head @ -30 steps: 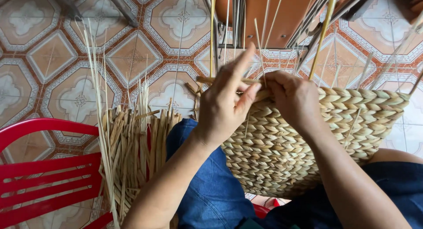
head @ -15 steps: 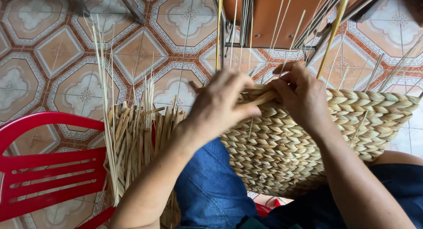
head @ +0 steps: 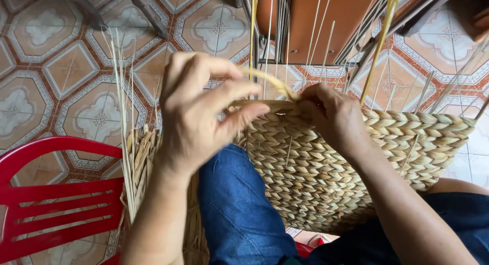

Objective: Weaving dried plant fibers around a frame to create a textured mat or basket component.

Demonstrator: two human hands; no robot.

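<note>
**Hands pinching a straw strand at the basket rim**

Basket (head: 326,168), half-woven from pale straw braid, rests against my denim-clad leg (head: 239,214), its rim turned toward the tiled floor (head: 61,76). My left hand (head: 196,117) hovers just above the rim, thumb and fingers curled and nearly closed around the near end of a flat straw strand (head: 270,82). My right hand (head: 333,117) presses on the rim itself, fingertips pinching the same strand where it meets the weave. Thin upright stakes (head: 377,51) rise from the rim. Loose straw bundle (head: 140,163) stands beside a red plastic chair (head: 56,199).
</note>
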